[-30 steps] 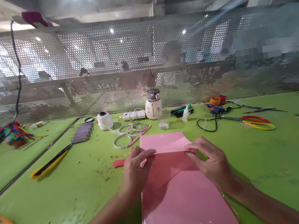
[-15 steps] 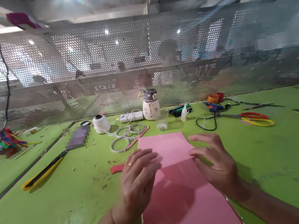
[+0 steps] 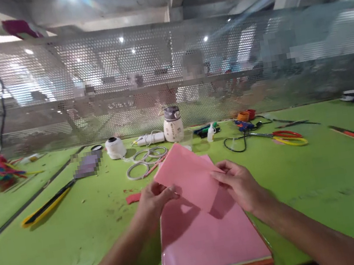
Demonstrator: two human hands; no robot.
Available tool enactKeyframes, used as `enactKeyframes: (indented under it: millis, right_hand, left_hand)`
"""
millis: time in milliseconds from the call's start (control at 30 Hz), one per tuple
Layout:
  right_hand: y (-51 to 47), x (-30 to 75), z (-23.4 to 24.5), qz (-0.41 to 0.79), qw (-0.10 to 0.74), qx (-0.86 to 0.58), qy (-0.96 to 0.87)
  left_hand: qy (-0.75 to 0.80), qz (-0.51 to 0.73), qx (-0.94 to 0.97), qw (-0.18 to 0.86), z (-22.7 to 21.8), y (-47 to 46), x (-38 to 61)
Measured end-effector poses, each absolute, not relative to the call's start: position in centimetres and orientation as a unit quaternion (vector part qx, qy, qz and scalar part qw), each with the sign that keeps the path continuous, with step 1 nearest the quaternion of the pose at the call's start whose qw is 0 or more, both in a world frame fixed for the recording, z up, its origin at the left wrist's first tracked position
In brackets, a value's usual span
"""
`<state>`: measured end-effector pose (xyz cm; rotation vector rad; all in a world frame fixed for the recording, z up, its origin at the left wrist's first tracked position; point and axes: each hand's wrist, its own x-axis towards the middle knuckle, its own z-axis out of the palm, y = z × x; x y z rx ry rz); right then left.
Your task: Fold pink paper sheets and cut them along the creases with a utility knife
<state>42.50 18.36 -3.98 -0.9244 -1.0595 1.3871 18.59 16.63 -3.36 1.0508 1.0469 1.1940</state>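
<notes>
A folded pink paper sheet (image 3: 189,175) is lifted and tilted above a stack of pink sheets (image 3: 208,240) lying on the green table (image 3: 309,192). My left hand (image 3: 154,199) pinches the sheet's left lower edge. My right hand (image 3: 240,185) grips its right edge with closed fingers. The stack shows orange and pale sheets at its near edge.
Behind the paper lie white rings (image 3: 141,163), a white spool (image 3: 115,147), a small bottle (image 3: 173,124) and a clear cup (image 3: 185,140). A yellow cutter (image 3: 45,206) lies at left, red-and-yellow scissors (image 3: 284,138) at right. A perforated metal screen (image 3: 167,75) closes the far side.
Both hands were pressing the sheet flat on the stack, then lifted. Now they hold the folded sheet up off the stack, tilted toward the back.
</notes>
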Motion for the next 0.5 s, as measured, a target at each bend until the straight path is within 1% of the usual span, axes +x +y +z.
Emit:
enactKeyframes:
  millis: [67,167,333,400,500]
  right_hand:
    - [18.2,42.1,-4.0,0.600,0.532,-0.388,-0.455]
    - [17.5,41.4,-4.1,0.625,0.487,-0.377,-0.479]
    - [15.7,40.4,-4.3,0.639,0.340,-0.323,-0.610]
    - [15.7,40.7,-4.1,0.587,0.321,-0.319,-0.671]
    - [17.8,43.4,-2.8,0.408,0.368,-0.406,-0.730]
  left_hand:
    - [0.427,0.518,0.418,0.612,-3.7,16.6,19.0]
    - [0.420,0.540,0.370,0.629,-3.8,16.7,19.2]
    - [0.444,0.570,0.306,0.620,-3.0,16.7,19.3]
    - [0.456,0.560,0.310,0.618,-2.7,16.6,19.1]
    - [0.482,0.502,0.369,0.616,-2.8,16.6,18.4]
